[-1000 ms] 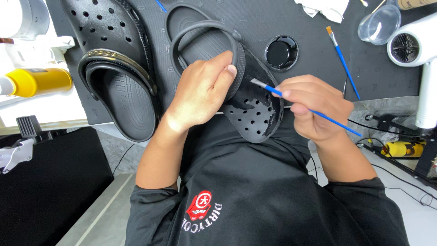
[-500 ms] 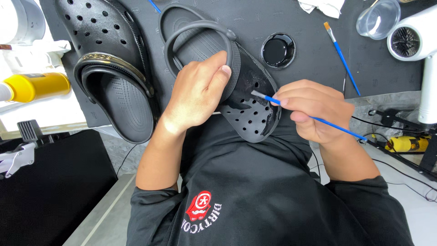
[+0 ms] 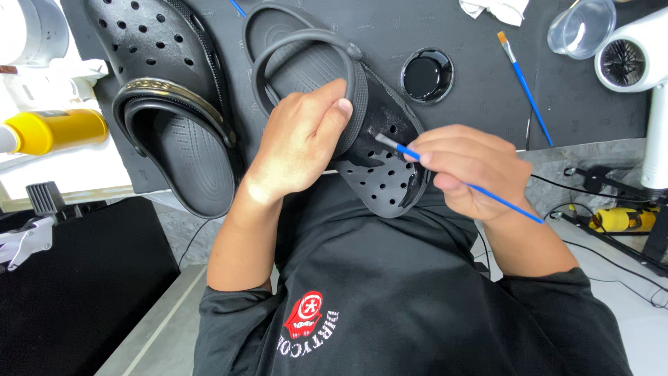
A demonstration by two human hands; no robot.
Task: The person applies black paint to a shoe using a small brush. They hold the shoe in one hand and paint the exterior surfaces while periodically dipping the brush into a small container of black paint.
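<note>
Left hand [image 3: 299,143] grasps the black perforated foam clog [image 3: 369,157] by its side wall, thumb beside the heel strap; right hand [image 3: 466,170] pinches a thin blue-handled paintbrush [image 3: 445,170], tip on the glossy upper just beyond the fingers. Wet sheen near the toe suggests coating partly done — the strap looks matte, apparently uncoated. A round dish of black paint [image 3: 427,74] sits beyond the fingers.

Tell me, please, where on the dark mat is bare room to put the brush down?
Free mat lies between the paint dish and the spare brush, and beyond that brush toward the hair dryer. The left side is crowded by the second clog.
</note>
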